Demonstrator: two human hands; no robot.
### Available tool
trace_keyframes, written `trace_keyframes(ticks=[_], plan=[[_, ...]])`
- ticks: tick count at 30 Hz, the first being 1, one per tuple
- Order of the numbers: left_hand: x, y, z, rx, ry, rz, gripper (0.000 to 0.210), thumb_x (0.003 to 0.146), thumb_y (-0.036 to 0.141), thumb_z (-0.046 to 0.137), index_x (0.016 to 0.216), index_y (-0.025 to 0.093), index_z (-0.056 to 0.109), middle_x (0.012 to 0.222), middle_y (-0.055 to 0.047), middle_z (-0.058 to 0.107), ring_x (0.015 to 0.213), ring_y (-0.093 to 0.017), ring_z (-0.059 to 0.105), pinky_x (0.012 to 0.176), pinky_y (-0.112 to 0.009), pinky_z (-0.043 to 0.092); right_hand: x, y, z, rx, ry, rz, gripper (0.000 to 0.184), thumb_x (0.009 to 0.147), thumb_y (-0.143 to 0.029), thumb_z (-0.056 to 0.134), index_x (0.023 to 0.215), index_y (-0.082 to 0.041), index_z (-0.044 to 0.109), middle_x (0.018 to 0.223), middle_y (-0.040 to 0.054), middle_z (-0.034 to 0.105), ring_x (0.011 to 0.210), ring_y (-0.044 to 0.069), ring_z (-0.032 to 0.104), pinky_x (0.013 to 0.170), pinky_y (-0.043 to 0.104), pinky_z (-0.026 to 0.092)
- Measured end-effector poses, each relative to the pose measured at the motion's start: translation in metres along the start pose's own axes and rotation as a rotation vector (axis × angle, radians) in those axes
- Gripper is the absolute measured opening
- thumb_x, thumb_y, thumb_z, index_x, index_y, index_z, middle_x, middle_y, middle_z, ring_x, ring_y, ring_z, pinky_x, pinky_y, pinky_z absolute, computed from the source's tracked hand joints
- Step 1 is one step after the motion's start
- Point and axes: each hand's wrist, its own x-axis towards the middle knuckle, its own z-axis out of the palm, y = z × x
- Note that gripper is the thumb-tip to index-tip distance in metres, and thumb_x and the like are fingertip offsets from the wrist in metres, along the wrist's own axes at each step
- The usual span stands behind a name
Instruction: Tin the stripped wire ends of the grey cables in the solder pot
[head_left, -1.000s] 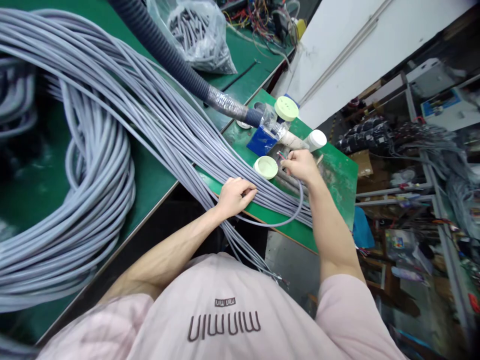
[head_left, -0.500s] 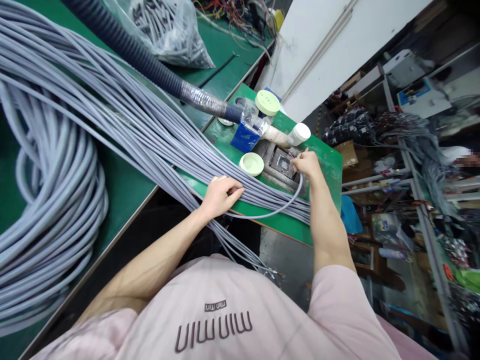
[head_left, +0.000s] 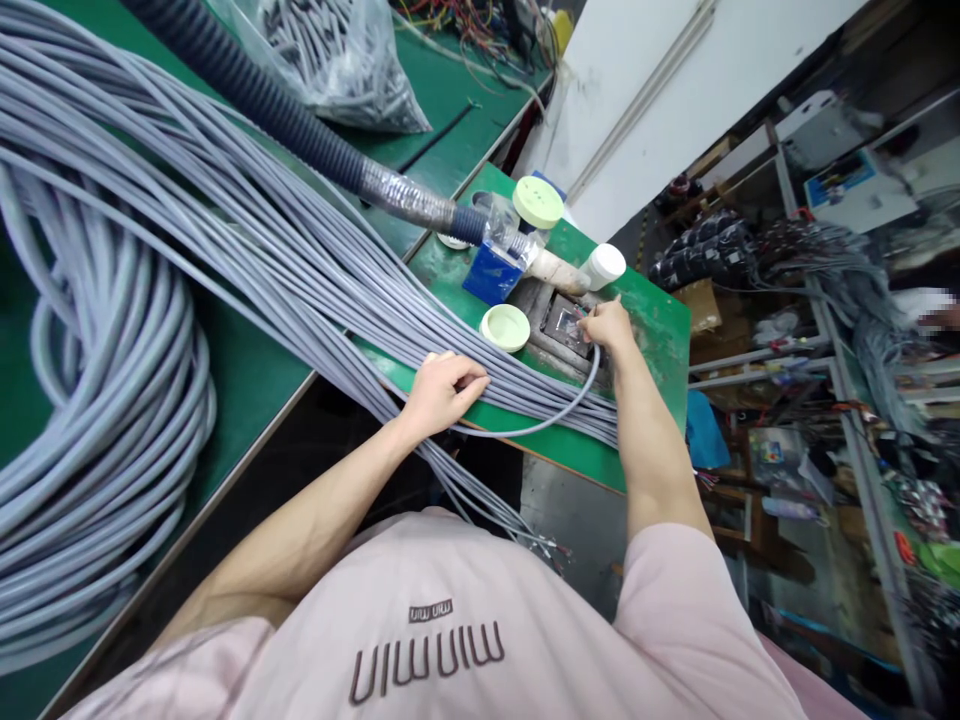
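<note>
My right hand (head_left: 609, 328) pinches one grey cable (head_left: 574, 405) near its end, over the dark, square-topped metal block (head_left: 564, 322). Fingers partly hide the cable's tip, and its free length bends down and back toward the left. On top of the long bundle of grey cables (head_left: 322, 270) lies my left hand (head_left: 444, 390). Its fingers are curled closed with the thumb against them; what they hold, if anything, is hidden. A pale pipe nozzle (head_left: 555, 270) on a ribbed hose (head_left: 285, 110) points at the block.
Around the block stand a shallow pale-green dish (head_left: 505, 328), a white container (head_left: 604, 266), a green-lidded jar (head_left: 538, 203) and a blue box (head_left: 491, 275). A cable coil (head_left: 112, 400) fills the left. Cable ends (head_left: 544, 545) hang off the table edge. Shelving (head_left: 817, 330) stands at right.
My right hand has shifted slightly left with the cable end, and the cable's loop has moved with it. My left hand stays in place on the bundle.
</note>
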Motion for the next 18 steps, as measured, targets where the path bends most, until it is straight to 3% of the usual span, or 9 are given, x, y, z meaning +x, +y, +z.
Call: trace_keyframes(ticks=[4, 7, 10, 14, 18], plan=[[0.0, -0.001, 0.0, -0.008, 0.012, 0.007, 0.019, 0.085, 0.034, 0.057, 0.074, 0.021, 0.064, 0.062, 0.001, 0.062, 0.064, -0.015, 0.055, 0.07, -0.032, 0.034, -0.018, 0.0, -0.013, 0.186, 0.051, -0.049, 0.025, 0.066, -0.017, 0.061, 0.043, -0.015, 0.054, 0.045, 0.0037, 0.055, 0.056, 0.016, 0.056, 0.061, 0.027, 0.043], [0.0, -0.002, 0.001, -0.014, 0.015, 0.013, 0.019, 0.085, 0.034, 0.057, 0.073, 0.021, 0.064, 0.063, 0.001, 0.064, 0.063, -0.015, 0.054, 0.07, -0.032, 0.034, -0.052, 0.002, -0.028, 0.532, 0.089, -0.143, 0.022, 0.066, -0.021, 0.064, 0.047, -0.017, 0.053, 0.04, -0.0013, 0.052, 0.042, 0.01, 0.046, 0.049, 0.024, 0.036], [0.0, -0.002, 0.001, -0.008, 0.016, 0.016, 0.019, 0.085, 0.034, 0.057, 0.074, 0.021, 0.065, 0.065, 0.001, 0.065, 0.064, -0.015, 0.055, 0.07, -0.033, 0.034, -0.096, 0.001, -0.036, 0.853, 0.019, -0.227, 0.021, 0.066, -0.028, 0.068, 0.054, -0.018, 0.055, 0.04, -0.0029, 0.054, 0.036, 0.008, 0.041, 0.041, 0.021, 0.03], [0.0, -0.002, 0.002, -0.002, 0.03, 0.016, 0.018, 0.084, 0.033, 0.058, 0.074, 0.02, 0.065, 0.065, 0.0, 0.064, 0.064, -0.016, 0.054, 0.07, -0.033, 0.034, -0.144, 0.0, -0.031, 1.051, -0.065, -0.275, 0.02, 0.068, -0.032, 0.073, 0.062, -0.018, 0.061, 0.042, -0.0027, 0.057, 0.034, 0.008, 0.043, 0.038, 0.019, 0.029], [-0.001, -0.002, 0.003, 0.01, 0.028, 0.01, 0.019, 0.084, 0.034, 0.058, 0.074, 0.02, 0.064, 0.066, 0.0, 0.065, 0.064, -0.015, 0.054, 0.071, -0.032, 0.034, -0.172, -0.002, -0.014, 1.159, -0.114, -0.279, 0.02, 0.07, -0.033, 0.074, 0.064, -0.018, 0.062, 0.043, -0.0032, 0.058, 0.033, 0.007, 0.043, 0.036, 0.019, 0.031]])
